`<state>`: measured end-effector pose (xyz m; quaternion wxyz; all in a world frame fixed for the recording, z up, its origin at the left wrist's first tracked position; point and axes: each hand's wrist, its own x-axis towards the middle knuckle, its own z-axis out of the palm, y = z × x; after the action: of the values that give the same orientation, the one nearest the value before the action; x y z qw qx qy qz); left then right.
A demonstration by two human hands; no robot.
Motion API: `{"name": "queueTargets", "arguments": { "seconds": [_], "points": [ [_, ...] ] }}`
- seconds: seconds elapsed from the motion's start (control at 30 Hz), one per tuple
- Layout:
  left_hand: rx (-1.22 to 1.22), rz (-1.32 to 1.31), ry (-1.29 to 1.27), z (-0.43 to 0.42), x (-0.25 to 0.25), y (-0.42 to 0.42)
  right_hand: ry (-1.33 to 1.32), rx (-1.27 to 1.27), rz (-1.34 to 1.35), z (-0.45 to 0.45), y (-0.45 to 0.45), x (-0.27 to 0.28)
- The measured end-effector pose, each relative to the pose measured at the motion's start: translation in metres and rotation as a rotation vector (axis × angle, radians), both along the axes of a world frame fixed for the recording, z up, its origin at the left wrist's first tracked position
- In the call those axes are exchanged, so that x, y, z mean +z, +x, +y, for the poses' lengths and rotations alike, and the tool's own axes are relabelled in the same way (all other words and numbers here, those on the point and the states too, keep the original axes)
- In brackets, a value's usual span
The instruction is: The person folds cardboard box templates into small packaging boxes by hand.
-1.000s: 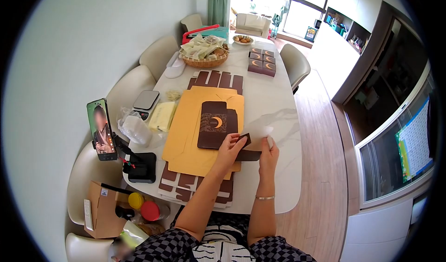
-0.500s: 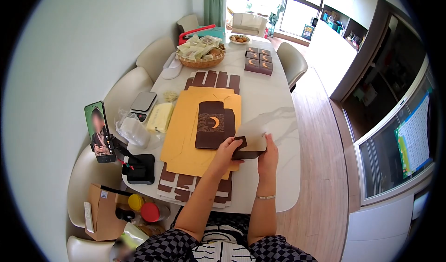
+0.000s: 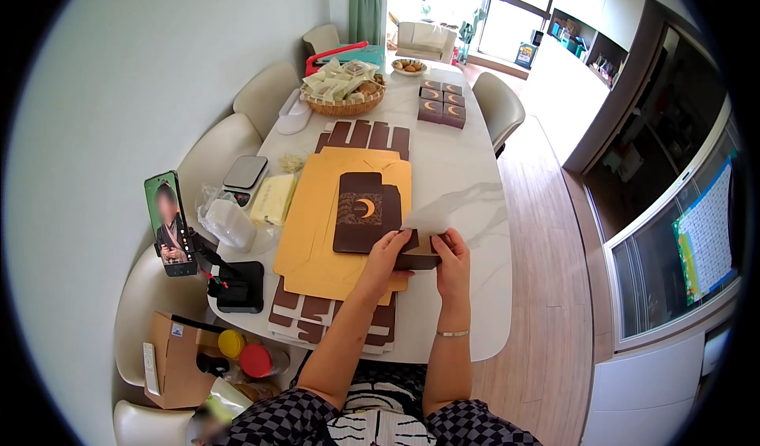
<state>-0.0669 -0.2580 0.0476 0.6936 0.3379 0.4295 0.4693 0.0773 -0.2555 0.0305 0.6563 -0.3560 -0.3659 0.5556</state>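
A small brown paper box [image 3: 417, 262], partly folded and with its inner side showing pale, is held between my two hands just right of the flat stack. My left hand [image 3: 387, 258] grips its left side, the thumb on a dark side flap. On the other side my right hand [image 3: 453, 265] is closed on the right wall, with thumb and fingers at a second dark flap. Left of the hands lie flat brown box blanks [image 3: 360, 228] with an orange crescent moon. They rest on large golden-yellow cardboard sheets [image 3: 302, 240], with more brown blanks [image 3: 372, 135] underneath.
Several finished moon boxes [image 3: 442, 112] stand at the far right of the marble table [image 3: 475, 303]. A wicker basket [image 3: 342, 107] of packets and a bowl [image 3: 409, 67] are farther back. At left are a scale [image 3: 245, 173], a yellow pack [image 3: 274, 199] and a phone [image 3: 171, 224] on a stand.
My right fingers have closed in on the box's right side, where a dark flap now stands folded inward. The box and right hand have shifted slightly left; my left hand stays nearly still.
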Motion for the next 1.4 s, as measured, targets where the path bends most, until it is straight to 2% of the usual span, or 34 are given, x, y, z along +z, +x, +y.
{"name": "queueTargets", "arguments": {
  "seconds": [0.13,0.2,0.23,0.3,0.33,0.4,0.5,0.57,0.63,0.83,0.93,1.13,1.23,1.4],
  "points": [
    [-0.036,-0.026,-0.031,0.002,-0.003,0.002,-0.013,-0.076,-0.001,0.001,0.002,-0.003],
    [0.115,0.011,0.189,0.005,-0.009,0.011,-0.029,-0.123,0.025,0.002,0.002,-0.001],
    [0.114,0.012,0.188,0.003,-0.005,0.012,-0.044,-0.171,0.051,0.003,0.001,-0.001],
    [0.57,0.772,0.84,-0.008,0.017,0.014,-0.119,-0.191,0.136,0.007,0.011,-0.01],
    [0.445,0.678,0.818,-0.023,0.054,0.005,-0.193,-0.211,0.222,0.009,0.017,-0.014],
    [0.211,0.037,0.892,-0.058,0.104,-0.002,-0.178,-0.221,0.259,0.01,0.024,-0.019],
    [0.177,-0.633,1.156,-0.114,0.177,0.016,-0.208,-0.25,0.248,0.006,0.023,-0.019],
    [0.018,-0.953,1.471,-0.115,0.192,0.03,-0.291,-0.311,0.282,0.007,0.021,-0.016],
    [-0.125,-1.049,1.675,-0.113,0.2,0.034,-0.257,-0.308,0.294,0.006,0.021,-0.016],
    [-0.143,-1.124,1.435,-0.161,0.199,0.038,-0.264,-0.315,0.293,0.003,0.021,-0.011],
    [-0.09,-1.004,1.191,-0.179,0.201,0.03,-0.228,-0.283,0.301,0.003,0.019,-0.013],
    [0.103,-0.66,1.318,-0.171,0.2,0.026,-0.249,-0.304,0.284,0.004,0.013,-0.016],
    [0.15,-0.65,1.601,-0.159,0.199,0.029,-0.207,-0.27,0.268,0.004,0.012,-0.018],
    [0.447,-0.196,1.277,-0.186,0.192,0.023,-0.223,-0.275,0.25,0.005,0.009,-0.019]
  ]
}}
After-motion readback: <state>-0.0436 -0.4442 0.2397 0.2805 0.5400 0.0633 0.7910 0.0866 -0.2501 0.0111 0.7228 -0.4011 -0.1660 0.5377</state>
